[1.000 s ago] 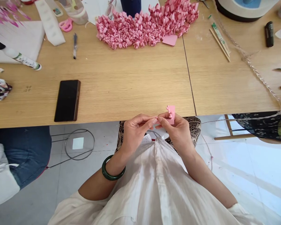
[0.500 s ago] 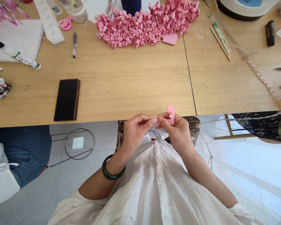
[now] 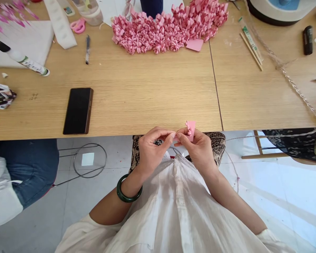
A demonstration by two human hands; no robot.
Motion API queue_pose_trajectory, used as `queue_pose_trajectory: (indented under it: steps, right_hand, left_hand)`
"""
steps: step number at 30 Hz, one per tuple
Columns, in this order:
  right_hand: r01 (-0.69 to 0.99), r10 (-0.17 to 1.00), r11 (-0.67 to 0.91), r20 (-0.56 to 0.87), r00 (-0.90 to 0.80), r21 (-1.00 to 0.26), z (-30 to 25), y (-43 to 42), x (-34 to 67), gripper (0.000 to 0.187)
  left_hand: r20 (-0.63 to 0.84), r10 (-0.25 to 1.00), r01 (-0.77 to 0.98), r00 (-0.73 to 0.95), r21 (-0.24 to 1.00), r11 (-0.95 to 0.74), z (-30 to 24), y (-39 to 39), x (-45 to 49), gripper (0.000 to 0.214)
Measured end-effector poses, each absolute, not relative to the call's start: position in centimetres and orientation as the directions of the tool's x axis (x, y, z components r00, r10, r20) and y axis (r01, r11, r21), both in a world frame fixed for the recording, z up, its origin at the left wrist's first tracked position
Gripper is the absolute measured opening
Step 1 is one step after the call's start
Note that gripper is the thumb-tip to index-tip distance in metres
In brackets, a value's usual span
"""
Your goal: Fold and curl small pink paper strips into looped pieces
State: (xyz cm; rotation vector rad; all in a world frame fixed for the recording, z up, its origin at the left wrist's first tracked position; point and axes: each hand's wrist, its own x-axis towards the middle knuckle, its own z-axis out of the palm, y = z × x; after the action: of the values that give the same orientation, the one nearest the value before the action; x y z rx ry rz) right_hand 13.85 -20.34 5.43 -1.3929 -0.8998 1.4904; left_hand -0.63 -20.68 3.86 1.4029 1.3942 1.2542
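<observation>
Just below the wooden table's (image 3: pixel 147 95) front edge, both my hands meet over my lap. My right hand (image 3: pixel 197 149) pinches a small pink paper piece (image 3: pixel 191 127) with curled strips along one edge. My left hand (image 3: pixel 154 149), a green bangle on its wrist, pinches one strip of that paper with thumb and forefinger closed. A big pile of curled pink paper pieces (image 3: pixel 168 30) lies at the far side of the table, with a flat pink square (image 3: pixel 195 44) beside it.
A black phone (image 3: pixel 78 110) lies left of centre, a pen (image 3: pixel 87 49) and glue tube (image 3: pixel 22 59) farther back left, chopsticks (image 3: pixel 251 44) and a clear twisted cord (image 3: pixel 295 86) at right. Another person's jeans-clad leg (image 3: pixel 23 165) is at left; a wire ring (image 3: pixel 90 160) lies on the floor.
My hands hold nearly the same pose; the fingers shifted slightly on the pink paper. The view drifted a little, so the table's objects sit slightly to the right.
</observation>
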Motion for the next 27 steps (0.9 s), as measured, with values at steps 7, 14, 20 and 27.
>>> queue_pose_trajectory:
  steps: [7,14,20,27]
  right_hand:
    - [-0.101,0.934,-0.349,-0.354,0.040,-0.932,5.72,-20.17,14.17,0.018]
    - [-0.062,0.935,-0.352,-0.354,0.014,-0.934,5.42,-20.32,14.51,0.016]
    - [-0.086,0.932,-0.361,-0.363,0.010,-0.928,5.57,-20.33,14.63,0.016]
    - [-0.085,0.933,-0.356,-0.359,0.017,-0.931,5.67,-20.48,14.73,0.019]
  left_hand:
    - [0.027,0.998,0.180,-0.056,0.984,-0.016,4.02,-20.63,-0.79,0.020]
    - [0.162,0.985,0.276,-0.053,0.951,-0.141,3.98,-20.49,-0.55,0.008]
    - [0.174,0.984,0.291,-0.029,0.944,-0.158,3.99,-20.51,-0.60,0.008]
    - [0.040,0.999,0.211,-0.022,0.977,-0.034,4.17,-20.63,-0.56,0.010]
